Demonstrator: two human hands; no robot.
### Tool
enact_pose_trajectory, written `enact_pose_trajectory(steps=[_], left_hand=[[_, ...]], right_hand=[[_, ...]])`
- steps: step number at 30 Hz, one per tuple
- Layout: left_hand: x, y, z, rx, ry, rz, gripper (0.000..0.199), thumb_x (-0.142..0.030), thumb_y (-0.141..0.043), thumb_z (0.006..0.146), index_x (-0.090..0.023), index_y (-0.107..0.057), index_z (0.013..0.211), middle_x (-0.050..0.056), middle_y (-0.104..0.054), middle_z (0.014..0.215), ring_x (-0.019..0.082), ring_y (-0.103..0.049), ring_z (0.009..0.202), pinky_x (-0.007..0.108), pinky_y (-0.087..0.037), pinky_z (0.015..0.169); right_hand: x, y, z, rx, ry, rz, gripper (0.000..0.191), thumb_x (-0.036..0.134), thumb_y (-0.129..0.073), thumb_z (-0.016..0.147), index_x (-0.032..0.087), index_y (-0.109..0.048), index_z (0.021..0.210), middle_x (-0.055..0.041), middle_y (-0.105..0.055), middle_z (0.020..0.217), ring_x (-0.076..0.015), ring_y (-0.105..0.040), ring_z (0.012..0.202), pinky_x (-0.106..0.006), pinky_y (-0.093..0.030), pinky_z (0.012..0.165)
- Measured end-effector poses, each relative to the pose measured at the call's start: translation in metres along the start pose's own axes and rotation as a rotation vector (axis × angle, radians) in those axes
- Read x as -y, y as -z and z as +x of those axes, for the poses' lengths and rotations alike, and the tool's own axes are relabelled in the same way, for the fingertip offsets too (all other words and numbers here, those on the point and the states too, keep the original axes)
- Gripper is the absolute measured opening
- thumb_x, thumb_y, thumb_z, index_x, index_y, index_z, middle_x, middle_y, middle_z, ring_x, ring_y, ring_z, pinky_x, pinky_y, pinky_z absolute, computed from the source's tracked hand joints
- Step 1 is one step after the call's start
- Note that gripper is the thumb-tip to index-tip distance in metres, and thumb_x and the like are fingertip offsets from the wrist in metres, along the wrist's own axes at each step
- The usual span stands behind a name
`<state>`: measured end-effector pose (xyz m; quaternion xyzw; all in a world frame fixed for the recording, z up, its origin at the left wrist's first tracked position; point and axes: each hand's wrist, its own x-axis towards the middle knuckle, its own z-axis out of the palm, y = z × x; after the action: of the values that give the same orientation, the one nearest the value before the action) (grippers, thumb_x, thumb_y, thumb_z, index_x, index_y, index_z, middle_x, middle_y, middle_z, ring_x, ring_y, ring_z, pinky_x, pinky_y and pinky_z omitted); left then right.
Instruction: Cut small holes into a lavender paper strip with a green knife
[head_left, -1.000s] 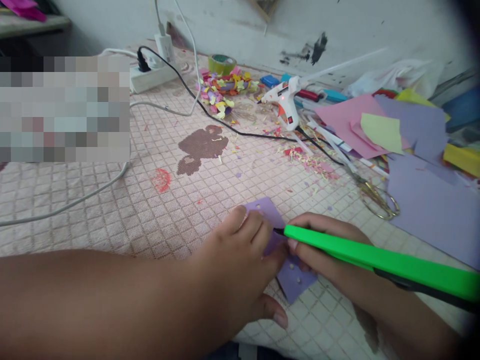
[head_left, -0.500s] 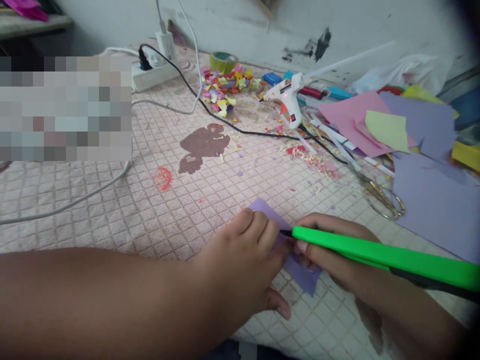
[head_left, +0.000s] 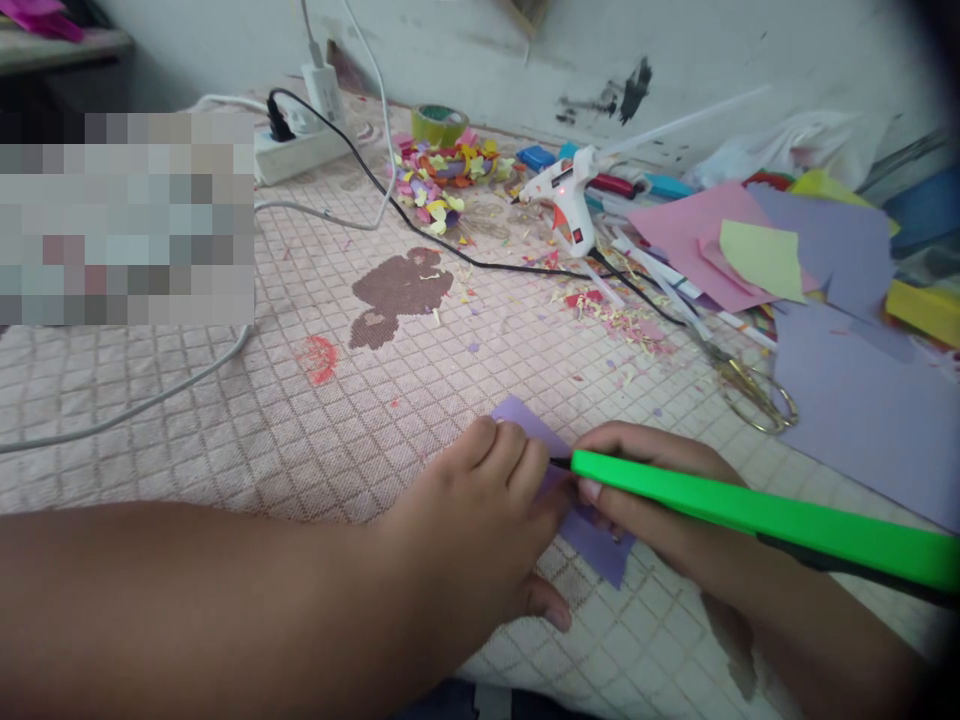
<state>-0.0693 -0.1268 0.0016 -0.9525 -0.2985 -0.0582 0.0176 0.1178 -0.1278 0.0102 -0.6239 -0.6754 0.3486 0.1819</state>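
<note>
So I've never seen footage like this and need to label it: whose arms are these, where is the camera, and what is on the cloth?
There is no machine here. The camera sits on a person's head and looks forward and down, so both arms are that person's own. The left hand presses flat on a small purple paper piece lying on the pink checked cloth. The right hand grips a bright green tool whose dark tip meets the paper. Farther back lie a white glue gun, scissors, a pile of coloured paper bits, a roll of tape, a power strip and loose coloured sheets. The blurred block at the left hides whatever is there.
</note>
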Motion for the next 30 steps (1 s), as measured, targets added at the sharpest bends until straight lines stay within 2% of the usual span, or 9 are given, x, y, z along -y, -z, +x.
enact_pose_trajectory(steps=[4,12,23,30], left_hand=[[0.0,-0.001,0.0,-0.019,-0.002,0.008,0.069,-0.075,-0.054,0.066,-0.017,-0.065,0.103,0.007,-0.06,0.086,0.025,-0.053,0.086,0.036,-0.038,0.078],[0.0,-0.004,-0.002,-0.083,0.001,0.026,0.067,-0.076,-0.057,0.063,-0.018,-0.068,0.096,0.006,-0.061,0.083,0.025,-0.054,0.084,0.035,-0.037,0.078],[0.0,-0.004,-0.001,-0.093,0.002,0.028,0.068,-0.077,-0.056,0.062,-0.018,-0.068,0.094,0.006,-0.06,0.081,0.025,-0.053,0.082,0.035,-0.036,0.077],[-0.001,-0.003,0.0,-0.077,0.017,0.023,0.067,-0.076,-0.057,0.062,-0.019,-0.068,0.095,0.006,-0.06,0.08,0.025,-0.054,0.081,0.035,-0.036,0.076]], right_hand=[[0.001,0.0,0.0,0.017,-0.023,-0.021,0.01,0.033,-0.056,0.076,0.026,-0.063,0.075,0.0022,-0.062,0.059,-0.0148,-0.057,0.054,-0.024,-0.043,0.045],[-0.009,-0.001,-0.001,-0.007,0.054,-0.043,0.006,0.032,-0.059,0.077,0.029,-0.064,0.076,0.0048,-0.061,0.061,-0.0128,-0.055,0.054,-0.023,-0.042,0.047],[-0.004,0.0,-0.003,-0.006,0.022,-0.055,0.006,0.031,-0.059,0.074,0.028,-0.063,0.072,0.0045,-0.059,0.059,-0.0138,-0.054,0.054,-0.024,-0.04,0.047],[-0.005,-0.001,-0.003,-0.006,0.069,-0.08,0.005,0.028,-0.057,0.075,0.029,-0.062,0.073,0.0041,-0.063,0.064,-0.0161,-0.057,0.059,-0.026,-0.04,0.049]])
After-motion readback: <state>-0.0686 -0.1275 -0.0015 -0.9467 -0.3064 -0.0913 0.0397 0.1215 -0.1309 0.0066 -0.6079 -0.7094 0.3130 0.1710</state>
